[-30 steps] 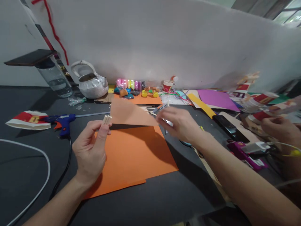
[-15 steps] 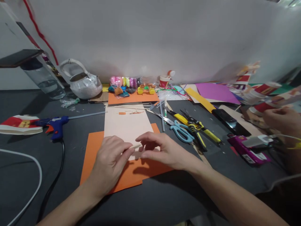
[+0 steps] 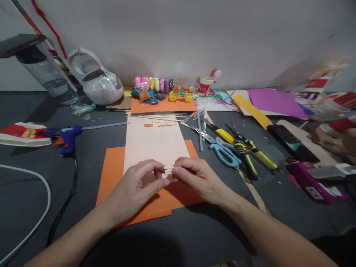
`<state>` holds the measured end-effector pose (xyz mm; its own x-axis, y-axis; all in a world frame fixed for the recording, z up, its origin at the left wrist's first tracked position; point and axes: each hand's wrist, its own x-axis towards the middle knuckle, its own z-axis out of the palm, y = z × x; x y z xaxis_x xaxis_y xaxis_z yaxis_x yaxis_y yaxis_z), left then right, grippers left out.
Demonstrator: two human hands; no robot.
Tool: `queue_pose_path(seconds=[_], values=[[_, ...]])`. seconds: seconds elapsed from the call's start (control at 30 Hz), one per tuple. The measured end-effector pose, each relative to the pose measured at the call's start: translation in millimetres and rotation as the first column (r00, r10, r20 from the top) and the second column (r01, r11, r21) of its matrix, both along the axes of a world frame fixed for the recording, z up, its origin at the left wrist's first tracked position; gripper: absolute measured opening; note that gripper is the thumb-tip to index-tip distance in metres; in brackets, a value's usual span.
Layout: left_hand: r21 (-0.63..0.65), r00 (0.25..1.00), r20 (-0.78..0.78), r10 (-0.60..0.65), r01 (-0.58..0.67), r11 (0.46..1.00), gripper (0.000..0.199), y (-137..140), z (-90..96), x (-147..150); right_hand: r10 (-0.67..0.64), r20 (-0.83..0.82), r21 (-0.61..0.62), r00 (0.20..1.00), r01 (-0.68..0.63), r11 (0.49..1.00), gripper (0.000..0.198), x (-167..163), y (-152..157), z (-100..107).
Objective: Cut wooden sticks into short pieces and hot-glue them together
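Several short, pale wooden sticks point(image 3: 168, 171) lie side by side between my hands, above the lower end of a cream sheet point(image 3: 155, 142). My right hand point(image 3: 198, 178) pinches their right end between thumb and fingers. At the other end, the thumb and fingertips of my left hand point(image 3: 144, 181) close around the tips. Orange foam sheets point(image 3: 109, 181) lie under the cream sheet and below both hands. Small orange scraps point(image 3: 148, 125) and thin sticks point(image 3: 158, 118) rest near the cream sheet's far end.
On the left are a blue glue gun point(image 3: 68, 139), a kettle point(image 3: 101, 87) and a water bottle point(image 3: 55, 83). To the right lie blue-handled scissors point(image 3: 226, 154), yellow-black pliers point(image 3: 246, 155), a phone point(image 3: 292, 142) and a purple box point(image 3: 314, 181). Clay packs point(image 3: 152, 87) sit at the back.
My right hand has moved in and taken hold of the sticks' right end. The left hand's grip has shifted to their left end. The head view has tilted down and turned slightly left.
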<state>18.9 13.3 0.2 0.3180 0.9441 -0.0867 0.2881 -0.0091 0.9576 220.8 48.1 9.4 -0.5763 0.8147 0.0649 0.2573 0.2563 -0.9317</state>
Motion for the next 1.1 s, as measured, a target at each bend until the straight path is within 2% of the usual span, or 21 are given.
queue_pose_path(seconds=[0.23,0.4,0.5,0.6,0.7,0.77,0.9,1.1], values=[[0.078,0.998,-0.066,-0.021,0.026,0.997,0.032,-3,3.2,4,0.023,-0.044,-0.016,0.999,-0.023,1.000,0.029,-8,-5,0],[0.138,1.000,-0.014,-0.007,0.009,0.990,0.034,-5,2.7,3,0.064,-0.059,-0.067,0.996,-0.068,0.995,0.025,-5,-7,2],[0.179,1.000,-0.024,-0.015,0.019,0.984,0.033,-5,3.5,3,0.072,-0.072,-0.033,0.995,-0.074,0.997,0.022,-2,-8,2],[0.305,0.993,-0.110,-0.042,0.074,0.949,0.028,-4,5.4,3,0.094,-0.054,0.003,0.994,-0.094,0.996,0.018,-2,-8,2],[0.402,0.984,-0.172,-0.053,0.119,0.908,0.025,-3,6.6,3,0.088,-0.061,-0.015,0.994,-0.089,0.996,0.025,-3,-8,2],[0.357,0.986,-0.152,-0.065,0.116,0.927,0.026,-3,6.6,2,0.077,-0.074,-0.020,0.994,-0.079,0.997,0.028,-3,-8,2],[0.187,0.996,-0.031,-0.082,0.087,0.979,0.019,-5,5.5,2,0.044,-0.104,-0.019,0.994,-0.047,0.999,0.026,-3,-9,1],[0.033,0.989,0.145,-0.007,0.003,0.999,0.022,-12,0.0,8,-0.013,-0.147,-0.012,0.989,0.012,1.000,0.023,-10,-15,0]])
